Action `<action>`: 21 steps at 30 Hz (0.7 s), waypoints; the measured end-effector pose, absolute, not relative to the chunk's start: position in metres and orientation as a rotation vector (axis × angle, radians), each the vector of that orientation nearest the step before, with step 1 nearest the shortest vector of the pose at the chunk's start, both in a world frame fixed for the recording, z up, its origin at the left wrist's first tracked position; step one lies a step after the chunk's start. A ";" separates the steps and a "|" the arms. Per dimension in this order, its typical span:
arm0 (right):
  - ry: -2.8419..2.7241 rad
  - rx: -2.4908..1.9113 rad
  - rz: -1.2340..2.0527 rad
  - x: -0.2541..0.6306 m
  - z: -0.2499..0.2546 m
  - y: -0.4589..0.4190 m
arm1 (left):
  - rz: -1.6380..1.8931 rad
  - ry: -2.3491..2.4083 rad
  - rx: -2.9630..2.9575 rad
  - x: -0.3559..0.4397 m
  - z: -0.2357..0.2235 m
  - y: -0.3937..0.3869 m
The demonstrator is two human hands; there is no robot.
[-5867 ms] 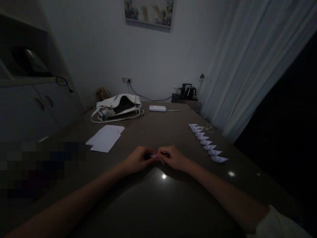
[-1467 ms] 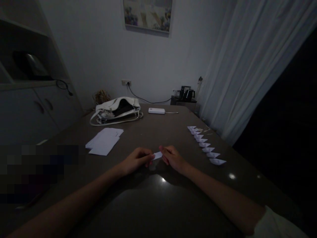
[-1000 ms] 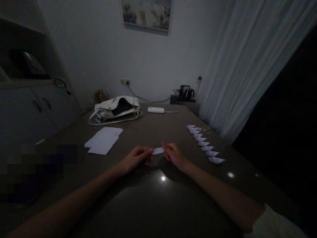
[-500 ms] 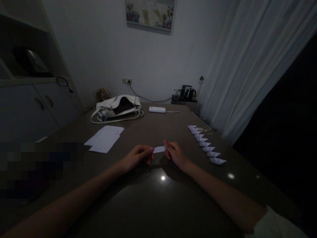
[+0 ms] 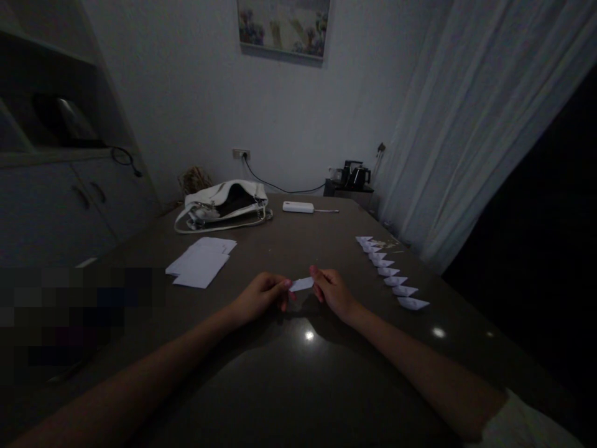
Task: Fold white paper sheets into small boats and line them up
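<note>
The head camera looks forward and down across the table (image 5: 261,398).

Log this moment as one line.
left hand: holds paper strip; right hand: holds its other end; paper boats: row at right; paper sheets: overlapping at left

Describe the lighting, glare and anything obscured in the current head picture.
Head view: dim overall, nearly black at far right; bright glare spots on the table; soft shadows below the left hand and right hand; coarse pixel blocks hide the lower left; small paper between the hands visible, but its creases unclear.
</note>
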State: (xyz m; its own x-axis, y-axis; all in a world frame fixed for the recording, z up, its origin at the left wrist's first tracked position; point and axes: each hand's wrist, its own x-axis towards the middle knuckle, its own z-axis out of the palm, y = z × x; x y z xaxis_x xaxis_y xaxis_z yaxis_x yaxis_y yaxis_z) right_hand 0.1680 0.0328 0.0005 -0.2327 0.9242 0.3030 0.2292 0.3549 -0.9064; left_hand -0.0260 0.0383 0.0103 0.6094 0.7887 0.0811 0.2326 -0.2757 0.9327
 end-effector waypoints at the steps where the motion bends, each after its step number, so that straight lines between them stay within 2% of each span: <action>1: -1.685 -1.041 0.944 0.168 0.001 0.033 | 0.679 0.837 1.808 -0.026 0.010 0.038; 9: -1.577 -1.037 1.011 0.169 0.002 0.033 | 0.713 0.888 1.928 -0.024 0.017 0.034; 16: -1.465 -1.079 1.173 0.167 0.005 0.032 | 0.802 1.068 2.407 -0.030 0.019 0.033; 21: -1.498 -1.077 1.159 0.167 0.007 0.031 | 0.744 1.096 2.630 -0.030 0.021 0.032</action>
State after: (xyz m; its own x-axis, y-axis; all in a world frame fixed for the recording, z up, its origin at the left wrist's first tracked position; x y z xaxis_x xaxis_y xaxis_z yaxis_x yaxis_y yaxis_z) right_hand 0.1670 0.0311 0.0073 -0.1873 0.9705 0.1515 0.0976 0.1719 -0.9803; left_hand -0.0302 0.0319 0.0207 0.5991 0.7078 0.3744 0.6092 -0.7063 0.3605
